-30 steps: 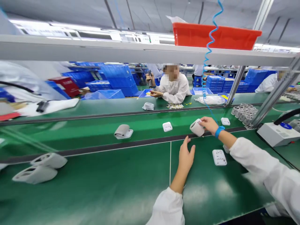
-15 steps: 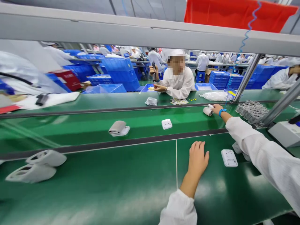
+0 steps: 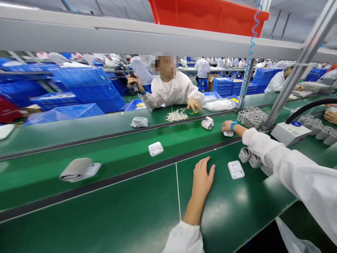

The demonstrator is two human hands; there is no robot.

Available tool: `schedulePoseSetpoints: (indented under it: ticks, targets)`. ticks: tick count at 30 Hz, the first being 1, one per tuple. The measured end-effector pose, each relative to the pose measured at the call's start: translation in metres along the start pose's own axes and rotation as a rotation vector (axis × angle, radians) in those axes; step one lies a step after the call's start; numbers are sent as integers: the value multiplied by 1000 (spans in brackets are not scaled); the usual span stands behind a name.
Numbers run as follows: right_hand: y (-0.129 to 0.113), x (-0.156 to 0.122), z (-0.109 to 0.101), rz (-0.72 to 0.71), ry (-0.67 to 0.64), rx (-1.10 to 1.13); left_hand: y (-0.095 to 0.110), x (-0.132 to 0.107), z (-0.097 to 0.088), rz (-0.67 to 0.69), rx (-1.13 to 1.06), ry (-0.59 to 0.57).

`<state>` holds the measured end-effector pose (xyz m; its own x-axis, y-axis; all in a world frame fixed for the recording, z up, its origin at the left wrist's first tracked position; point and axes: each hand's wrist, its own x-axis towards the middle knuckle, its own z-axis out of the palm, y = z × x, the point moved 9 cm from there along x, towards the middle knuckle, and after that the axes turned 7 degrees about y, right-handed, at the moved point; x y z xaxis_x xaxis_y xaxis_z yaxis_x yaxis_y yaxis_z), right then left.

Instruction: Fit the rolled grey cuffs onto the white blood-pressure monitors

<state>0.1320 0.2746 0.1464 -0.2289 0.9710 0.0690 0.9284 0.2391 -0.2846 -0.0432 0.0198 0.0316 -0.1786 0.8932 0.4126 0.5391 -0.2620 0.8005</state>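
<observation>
My left hand (image 3: 202,179) lies palm down on the green bench, fingers stretched out, holding nothing. To its right is a flat white plastic housing (image 3: 236,170) with small cutouts. My right hand (image 3: 228,126), with a blue band at the wrist, reaches across to the green conveyor belt, its fingers closed over another white plastic housing (image 3: 228,134), partly hidden beneath them. Just left of it on the belt stands a white housing with a rolled grey cuff (image 3: 207,123). Farther left are a bare white housing (image 3: 156,149) and another housing with a grey cuff (image 3: 80,169).
Several rolled grey cuffs (image 3: 245,155) stand beside my right forearm. Across the belt, a co-worker (image 3: 168,86) holds a dark tool above small white and yellow parts (image 3: 177,115). A metal post (image 3: 292,70) and a grey-white box (image 3: 290,133) stand at the right.
My right hand has let go of the cuffed housing and closed over another white housing nearer me. The view has turned right. The co-worker's free hand has come down towards the small parts.
</observation>
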Motion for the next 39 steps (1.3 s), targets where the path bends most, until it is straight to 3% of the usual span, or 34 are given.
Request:
schedulePoseSetpoints:
  ticks: [3,7,10,12,14,17,19,22,26,31,36,39]
  targets:
    - [-36,-41,13,-108,-106,120,2,2,0,-33,-237,26]
    - [-92,-133,44,-372,-299,449,8,3,-3,-27,-328,41]
    - [-99,-193,48,-448,-278,602,24,0,-5,75,-289,-20]
    - [-81,-221,38,-415,-220,683,34,-3,-3,119,-302,-62]
    - [-45,-242,18,-359,-109,718,38,-5,0,110,-297,-64]
    - [33,-265,-21,-243,163,601,35,-4,6,55,-231,-77]
    - [89,-276,-33,-111,256,479,29,-2,9,14,-199,-85]
    - [150,-291,-24,39,175,424,17,0,7,-64,-226,-52]
    - [176,-309,-4,87,41,503,7,-2,7,-200,-392,-40]
    - [161,-326,-3,-5,-82,600,4,-9,17,-428,-834,-34]
    - [119,-332,-10,-110,-163,588,6,-14,31,-596,-1037,-57]
    - [79,-327,-1,-115,-220,839,11,-16,34,-616,-1085,-61]
